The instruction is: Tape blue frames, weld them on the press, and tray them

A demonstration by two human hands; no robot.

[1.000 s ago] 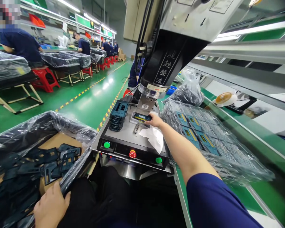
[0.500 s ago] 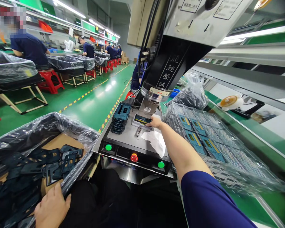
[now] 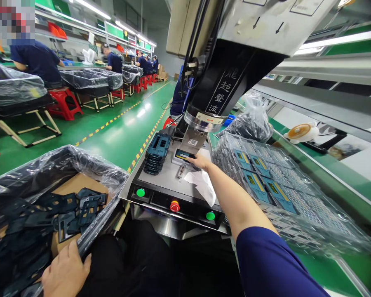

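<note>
My right hand (image 3: 199, 161) reaches to the machine's fixture, its fingers on the right part of a dark plastic piece (image 3: 182, 156) that lies there under the metal press head (image 3: 192, 141). My left hand (image 3: 67, 270) is wrapped over the edge of the plastic-lined bin (image 3: 95, 231) at the lower left. Dark frames (image 3: 66, 220) lie loose in that bin. A stack of dark blue-green frames (image 3: 157, 152) stands on the metal plate, left of the fixture. A white cloth (image 3: 202, 185) rests below my right hand.
Two green buttons (image 3: 140, 192) and a red stop button (image 3: 174, 206) line the machine's front. Clear trays (image 3: 266, 177) holding several finished-looking pieces are stacked at right. People in dark blue shirts (image 3: 37, 60) sit along a bench at the far left.
My right hand has shifted slightly left over the piece in the fixture, its fingers reaching further across it. My left hand stays on the bin edge. The view has tilted slightly.
</note>
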